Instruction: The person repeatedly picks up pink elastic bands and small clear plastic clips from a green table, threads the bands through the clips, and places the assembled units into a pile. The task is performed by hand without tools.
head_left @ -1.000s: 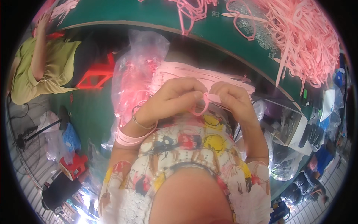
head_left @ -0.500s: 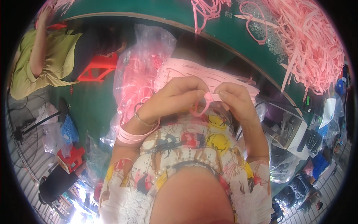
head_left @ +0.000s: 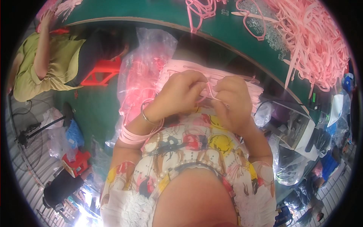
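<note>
Between my fingers, in front of my chest, is a thin pink strap point(head_left: 208, 92) bent into a loop. My left hand point(head_left: 181, 90) is closed, pinching one side of it with thumb and forefinger. Close beside it, my right hand point(head_left: 233, 99) is closed too, gripping the strap's other side; its fingertips are partly hidden. Several finished-looking pink loops point(head_left: 133, 137) hang round my left forearm, below a metal bangle point(head_left: 143, 113). Just beyond my hands lies a stack of flat pink strips point(head_left: 185, 66) with slits in them.
A clear plastic bag point(head_left: 138, 70) of pink pieces stands left of the stack. The green table point(head_left: 151, 10) curves across the top, bearing a big heap of pink straps point(head_left: 314, 41) and small clear buckles point(head_left: 274, 36). A person in a green top point(head_left: 49, 64) sits at far left near a red stool point(head_left: 100, 72).
My hands have turned inward, with the right hand's fingers curled over the strap, which shows less now. The view has shifted slightly.
</note>
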A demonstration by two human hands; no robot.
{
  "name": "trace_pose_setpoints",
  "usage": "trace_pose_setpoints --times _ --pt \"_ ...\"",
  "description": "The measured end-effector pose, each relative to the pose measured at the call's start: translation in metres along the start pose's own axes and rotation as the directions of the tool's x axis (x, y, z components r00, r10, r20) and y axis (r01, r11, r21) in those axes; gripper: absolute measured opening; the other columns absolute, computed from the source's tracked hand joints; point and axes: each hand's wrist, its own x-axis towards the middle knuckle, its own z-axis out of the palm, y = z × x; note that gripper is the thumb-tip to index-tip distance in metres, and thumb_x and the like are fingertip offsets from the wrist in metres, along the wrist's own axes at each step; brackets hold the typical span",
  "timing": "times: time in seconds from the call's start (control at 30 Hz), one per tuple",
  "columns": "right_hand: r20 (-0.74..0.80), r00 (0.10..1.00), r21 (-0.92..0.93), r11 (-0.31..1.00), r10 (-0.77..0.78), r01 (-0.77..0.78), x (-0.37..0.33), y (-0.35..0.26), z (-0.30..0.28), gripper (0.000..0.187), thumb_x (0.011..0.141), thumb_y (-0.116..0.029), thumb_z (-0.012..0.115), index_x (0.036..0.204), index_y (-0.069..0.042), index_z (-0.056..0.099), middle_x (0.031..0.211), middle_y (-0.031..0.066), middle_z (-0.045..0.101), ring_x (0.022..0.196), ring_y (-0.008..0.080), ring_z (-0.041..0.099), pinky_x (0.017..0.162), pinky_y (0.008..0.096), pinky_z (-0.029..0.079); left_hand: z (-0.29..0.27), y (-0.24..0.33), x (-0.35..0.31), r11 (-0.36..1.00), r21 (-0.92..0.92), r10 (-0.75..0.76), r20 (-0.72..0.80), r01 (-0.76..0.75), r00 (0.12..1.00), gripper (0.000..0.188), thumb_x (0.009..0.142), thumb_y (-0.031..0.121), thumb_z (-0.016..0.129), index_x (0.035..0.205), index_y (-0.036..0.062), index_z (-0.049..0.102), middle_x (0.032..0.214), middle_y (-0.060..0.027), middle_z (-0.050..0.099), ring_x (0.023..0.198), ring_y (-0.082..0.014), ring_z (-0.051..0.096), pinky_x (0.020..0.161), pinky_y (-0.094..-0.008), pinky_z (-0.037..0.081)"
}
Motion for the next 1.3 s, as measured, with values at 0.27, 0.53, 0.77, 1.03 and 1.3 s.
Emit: trace_pose_setpoints --times 0.27,0.53,0.77,1.03,1.3 --pt "0.659 0.623 0.654 0.087 0.421 -0.751 -0.017 0.06 0.013 0.012 0.094 -0.016 0.056 0.09 -0.005 0.055 0.091 -0.0019 0.053 0.086 0.0071 0.05 0.082 0.0239 0.041 -0.03 0.014 -0.012 0.782 -0.502 -0.291 0.23 0.369 0.929 0.014 0.09 0.009 0.059 0.098 -0.0004 0.063 0.09 -0.0015 0.062 0.08 -0.0069 0.056 0.073 -0.0215 0.045" --pt "0.563 0.729 0.621 0.383 0.389 -0.684 -0.008 0.057 0.0 0.011 0.089 -0.014 0.06 0.088 -0.003 0.057 0.082 -0.0022 0.053 0.079 0.0077 0.047 0.074 0.0245 0.04 -0.032 0.005 -0.014 0.809 -0.482 -0.27 0.204 0.337 0.941 0.017 0.088 0.017 0.063 0.08 0.0019 0.064 0.07 -0.0017 0.063 0.063 -0.0074 0.057 0.058 -0.0215 0.044" --pt "0.509 0.767 0.549 0.538 0.391 -0.639 -0.002 0.056 -0.005 0.01 0.083 -0.01 0.066 0.083 -0.002 0.061 0.079 -0.0006 0.056 0.077 0.0087 0.048 0.074 0.0258 0.04 -0.03 0.012 -0.014 0.833 -0.375 -0.35 0.213 0.407 0.912 0.019 0.086 0.019 0.066 0.083 0.0007 0.069 0.068 0.0014 0.062 0.062 -0.0046 0.05 0.057 -0.0205 0.038" --pt "0.538 0.76 0.522 0.564 0.364 -0.64 -0.001 0.058 -0.009 0.011 0.082 -0.01 0.068 0.081 -0.001 0.063 0.078 0.0003 0.057 0.077 0.009 0.05 0.073 0.0259 0.041 -0.033 0.009 -0.021 0.827 -0.381 -0.328 0.272 0.414 0.905 0.021 0.087 0.017 0.063 0.077 -0.001 0.068 0.07 -0.0064 0.065 0.068 -0.0104 0.059 0.059 -0.0239 0.045" --pt "0.554 0.72 0.566 0.445 0.419 -0.694 0.001 0.055 -0.014 0.011 0.09 -0.011 0.058 0.097 -0.002 0.059 0.09 -0.0008 0.055 0.083 0.007 0.048 0.076 0.0233 0.04 -0.027 0.004 -0.015 0.829 -0.377 -0.381 0.16 0.413 0.911 0.014 0.085 0.012 0.063 0.08 -0.0006 0.068 0.071 -0.0045 0.064 0.066 -0.0099 0.058 0.059 -0.0235 0.045"
